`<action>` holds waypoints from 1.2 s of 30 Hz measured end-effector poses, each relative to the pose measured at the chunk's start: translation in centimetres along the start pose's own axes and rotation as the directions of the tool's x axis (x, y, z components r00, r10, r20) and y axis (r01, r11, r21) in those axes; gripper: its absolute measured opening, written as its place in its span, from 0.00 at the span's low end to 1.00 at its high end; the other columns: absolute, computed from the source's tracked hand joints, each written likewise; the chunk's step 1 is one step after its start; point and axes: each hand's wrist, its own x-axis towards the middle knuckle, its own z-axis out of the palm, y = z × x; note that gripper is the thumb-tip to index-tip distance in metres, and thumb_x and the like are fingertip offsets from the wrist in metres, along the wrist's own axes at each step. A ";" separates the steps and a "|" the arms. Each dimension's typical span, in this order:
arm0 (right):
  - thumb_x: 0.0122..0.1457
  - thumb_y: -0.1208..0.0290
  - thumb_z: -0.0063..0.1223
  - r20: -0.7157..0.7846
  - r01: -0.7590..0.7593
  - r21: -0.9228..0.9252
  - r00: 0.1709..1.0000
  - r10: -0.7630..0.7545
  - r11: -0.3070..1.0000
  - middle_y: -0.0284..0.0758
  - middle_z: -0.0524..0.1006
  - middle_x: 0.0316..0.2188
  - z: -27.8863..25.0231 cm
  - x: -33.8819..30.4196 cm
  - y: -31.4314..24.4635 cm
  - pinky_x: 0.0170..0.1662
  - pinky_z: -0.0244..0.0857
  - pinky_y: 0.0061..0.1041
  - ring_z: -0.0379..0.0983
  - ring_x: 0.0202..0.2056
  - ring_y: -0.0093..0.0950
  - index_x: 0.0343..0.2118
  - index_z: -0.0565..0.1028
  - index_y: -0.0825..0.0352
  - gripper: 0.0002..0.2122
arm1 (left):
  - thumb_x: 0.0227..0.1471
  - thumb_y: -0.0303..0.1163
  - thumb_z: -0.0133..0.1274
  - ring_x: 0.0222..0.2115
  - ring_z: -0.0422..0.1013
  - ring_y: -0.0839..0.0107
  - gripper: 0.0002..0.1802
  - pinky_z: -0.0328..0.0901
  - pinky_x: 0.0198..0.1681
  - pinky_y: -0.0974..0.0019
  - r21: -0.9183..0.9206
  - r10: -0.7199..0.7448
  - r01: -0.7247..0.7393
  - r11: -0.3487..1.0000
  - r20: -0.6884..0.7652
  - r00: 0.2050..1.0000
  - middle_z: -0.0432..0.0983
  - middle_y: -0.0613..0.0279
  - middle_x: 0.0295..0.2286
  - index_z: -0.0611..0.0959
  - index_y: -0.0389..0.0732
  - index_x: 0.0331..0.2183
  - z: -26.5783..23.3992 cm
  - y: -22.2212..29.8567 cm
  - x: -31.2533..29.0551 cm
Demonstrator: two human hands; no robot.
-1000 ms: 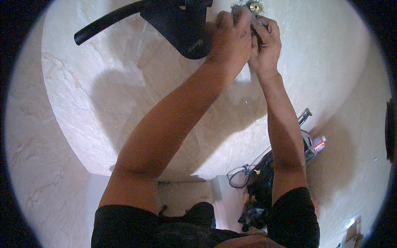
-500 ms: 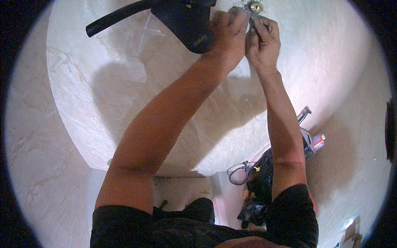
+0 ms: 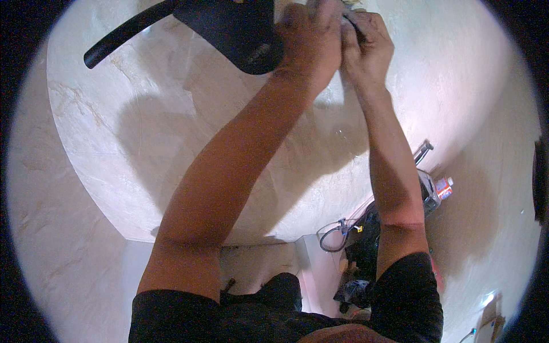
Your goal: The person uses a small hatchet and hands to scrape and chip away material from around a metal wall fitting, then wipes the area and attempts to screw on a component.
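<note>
Black, tapered, plastic-looking panel [image 3: 234, 34] alongside: seems at close fingerwork, top centre of frame, with left hand [image 3: 313, 46] and right hand [image 3: 369, 52] curled, any grip indiscernible, and likely needs steadiness next.

From the left one of two fisheye cameras worn on the person's head, the head view looks down past the black shirt [image 3: 257, 323] at six o'clock. It faces a marbled surface [image 3: 91, 148] beyond the outstretched arms. Sleeves sit nearest, at seven and five; the left hand [image 3: 311, 46] and right hand [image 3: 369, 48] lie farther off, toward twelve and one.
</note>
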 end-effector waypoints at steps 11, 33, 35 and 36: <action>0.54 0.75 0.67 -0.208 -0.263 0.022 0.942 0.261 0.965 0.37 0.83 0.31 0.5 1.6 1.4 0.39 0.73 0.24 0.78 0.31 0.24 0.36 0.82 0.71 0.08 | 0.51 0.29 0.52 0.44 0.68 0.46 0.25 0.65 0.47 0.43 -0.054 0.069 -0.087 0.995 -0.276 0.959 0.71 0.48 0.43 0.77 0.37 0.53 3.9 -0.1 0.2; 0.48 0.94 0.49 0.468 -0.185 0.215 0.881 0.065 0.959 0.32 0.77 0.30 -3.6 10.4 2.6 0.33 0.65 0.22 0.70 0.30 0.23 0.30 0.80 0.70 0.12 | 0.52 0.37 0.60 0.40 0.71 0.57 0.28 0.73 0.33 0.53 0.135 0.084 -0.065 0.989 -0.139 0.987 0.70 0.58 0.45 0.76 0.41 0.54 3.5 -0.3 0.1; 0.48 0.94 0.49 0.453 -0.046 0.245 0.889 -0.072 0.969 0.33 0.77 0.30 -3.6 11.2 2.5 0.32 0.65 0.22 0.71 0.30 0.23 0.30 0.79 0.70 0.12 | 0.52 0.37 0.61 0.40 0.70 0.57 0.29 0.73 0.33 0.55 0.109 0.091 -0.074 0.991 -0.152 0.984 0.70 0.58 0.45 0.76 0.41 0.55 4.1 -0.8 0.3; 0.48 0.94 0.48 0.441 0.078 0.272 0.876 -0.196 0.959 0.33 0.77 0.29 -3.6 11.4 2.6 0.32 0.65 0.22 0.71 0.29 0.23 0.29 0.79 0.69 0.13 | 0.51 0.38 0.61 0.40 0.69 0.58 0.30 0.73 0.33 0.56 0.154 0.131 -0.104 0.983 -0.175 0.976 0.70 0.58 0.46 0.76 0.41 0.55 4.1 -0.7 0.1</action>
